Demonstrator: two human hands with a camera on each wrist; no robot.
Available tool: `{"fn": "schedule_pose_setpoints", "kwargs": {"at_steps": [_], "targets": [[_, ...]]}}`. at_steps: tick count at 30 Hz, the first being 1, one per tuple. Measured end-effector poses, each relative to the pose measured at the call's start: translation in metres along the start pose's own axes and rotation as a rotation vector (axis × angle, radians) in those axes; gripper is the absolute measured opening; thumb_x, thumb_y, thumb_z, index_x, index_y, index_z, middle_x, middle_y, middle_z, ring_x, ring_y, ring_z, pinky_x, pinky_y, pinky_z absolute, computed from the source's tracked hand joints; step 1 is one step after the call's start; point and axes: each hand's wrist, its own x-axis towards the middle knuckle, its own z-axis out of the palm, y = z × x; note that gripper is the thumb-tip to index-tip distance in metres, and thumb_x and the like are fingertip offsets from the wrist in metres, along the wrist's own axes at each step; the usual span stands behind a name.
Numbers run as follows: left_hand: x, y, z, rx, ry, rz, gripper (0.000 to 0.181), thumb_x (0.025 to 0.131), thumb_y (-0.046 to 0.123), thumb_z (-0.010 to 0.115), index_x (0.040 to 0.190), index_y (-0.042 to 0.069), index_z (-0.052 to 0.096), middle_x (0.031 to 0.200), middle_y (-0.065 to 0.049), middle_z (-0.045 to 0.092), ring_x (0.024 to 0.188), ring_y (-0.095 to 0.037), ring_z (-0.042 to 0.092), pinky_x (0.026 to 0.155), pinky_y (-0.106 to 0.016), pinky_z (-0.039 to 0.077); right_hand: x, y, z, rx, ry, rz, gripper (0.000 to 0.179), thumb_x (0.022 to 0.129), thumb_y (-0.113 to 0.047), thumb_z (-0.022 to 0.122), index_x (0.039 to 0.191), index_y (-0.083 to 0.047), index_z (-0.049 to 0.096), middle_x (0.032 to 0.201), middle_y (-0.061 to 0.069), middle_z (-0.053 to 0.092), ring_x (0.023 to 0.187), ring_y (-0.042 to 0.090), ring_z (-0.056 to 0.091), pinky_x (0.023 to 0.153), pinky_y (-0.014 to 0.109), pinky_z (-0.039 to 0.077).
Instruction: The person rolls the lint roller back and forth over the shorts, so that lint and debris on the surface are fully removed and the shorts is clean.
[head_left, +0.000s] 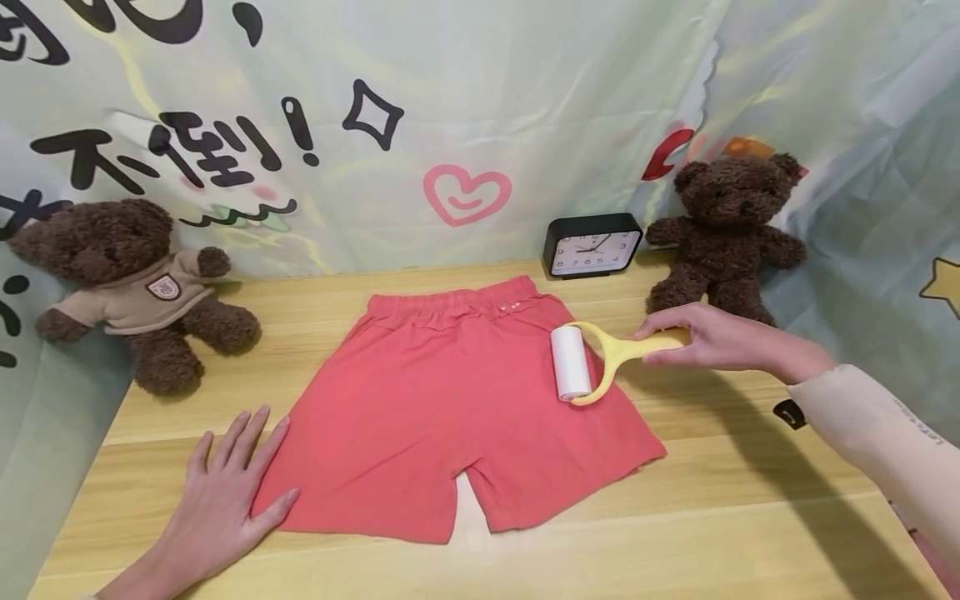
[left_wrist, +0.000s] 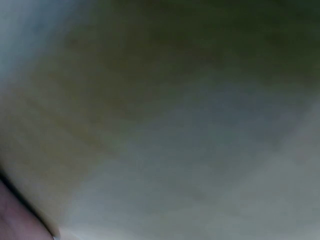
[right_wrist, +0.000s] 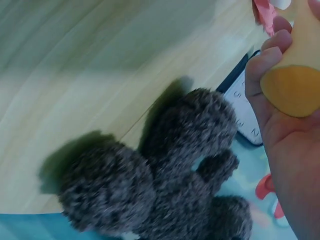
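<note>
Red shorts (head_left: pixel 420 400) lie spread on the wooden table, waistband toward the back wall. My right hand (head_left: pixel 716 337) grips the yellow handle of a lint roller (head_left: pixel 572 362), whose white roll lies over the right side of the shorts. In the right wrist view the fingers (right_wrist: pixel 265 62) curl round the handle (right_wrist: pixel 292 85). At the left leg of the shorts, my left hand (head_left: pixel 225 496) rests with fingers spread, thumb and fingertips along the fabric's edge. The left wrist view is dark and blurred.
A teddy bear in a beige shirt (head_left: pixel 150 287) leans at the back left. Another brown bear (head_left: pixel 731 237) sits at the back right, beside a black-framed clock (head_left: pixel 592 246). A printed cloth (head_left: pixel 480 108) hangs behind the wooden table (head_left: pixel 585 558). Below the right sleeve lies a small black object (head_left: pixel 789 413).
</note>
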Motion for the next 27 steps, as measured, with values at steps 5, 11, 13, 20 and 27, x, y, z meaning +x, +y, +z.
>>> {"fn": "schedule_pose_setpoints", "kwargs": {"at_steps": [5, 11, 13, 20, 27], "targets": [[-0.003, 0.0, 0.0, 0.002, -0.009, -0.014, 0.093, 0.097, 0.057, 0.073, 0.173, 0.017, 0.035, 0.176, -0.018, 0.028, 0.16, -0.043, 0.024, 0.115, -0.081, 0.014, -0.01, 0.006, -0.004, -0.01, 0.032, 0.04, 0.024, 0.095, -0.016, 0.088, 0.117, -0.024, 0.083, 0.098, -0.009, 0.074, 0.062, 0.005, 0.044, 0.056, 0.027, 0.044], [-0.006, -0.001, 0.002, 0.008, -0.013, -0.017, 0.094, 0.097, 0.057, 0.073, 0.173, 0.018, 0.035, 0.176, -0.018, 0.028, 0.16, -0.042, 0.023, 0.112, -0.082, 0.017, -0.024, 0.011, -0.006, -0.032, 0.079, 0.057, 0.025, 0.093, -0.014, 0.089, 0.115, -0.024, 0.083, 0.092, -0.009, 0.071, 0.063, 0.005, 0.044, 0.057, 0.027, 0.042], [-0.005, 0.0, 0.001, 0.006, -0.007, -0.01, 0.093, 0.097, 0.057, 0.073, 0.172, 0.017, 0.036, 0.175, -0.018, 0.029, 0.16, -0.042, 0.023, 0.112, -0.081, 0.018, -0.03, 0.013, -0.008, -0.044, 0.101, 0.06, 0.026, 0.092, -0.012, 0.09, 0.115, -0.022, 0.084, 0.1, -0.007, 0.075, 0.07, 0.005, 0.052, 0.061, 0.027, 0.046], [-0.001, 0.0, 0.001, -0.003, 0.004, -0.004, 0.092, 0.097, 0.057, 0.073, 0.172, 0.017, 0.037, 0.175, -0.018, 0.03, 0.16, -0.042, 0.024, 0.113, -0.081, 0.017, -0.056, 0.025, -0.014, -0.055, 0.126, 0.092, 0.029, 0.093, -0.009, 0.088, 0.118, -0.021, 0.083, 0.103, -0.006, 0.075, 0.075, 0.006, 0.058, 0.063, 0.027, 0.048], [0.0, -0.005, -0.002, -0.025, -0.042, 0.001, 0.094, 0.097, 0.053, 0.076, 0.174, 0.021, 0.032, 0.177, -0.017, 0.026, 0.163, -0.039, 0.019, 0.121, -0.076, 0.008, -0.076, 0.031, -0.013, -0.013, 0.158, 0.134, 0.029, 0.097, -0.006, 0.083, 0.121, -0.022, 0.08, 0.094, -0.004, 0.071, 0.065, 0.013, 0.048, 0.055, 0.031, 0.041]]}}
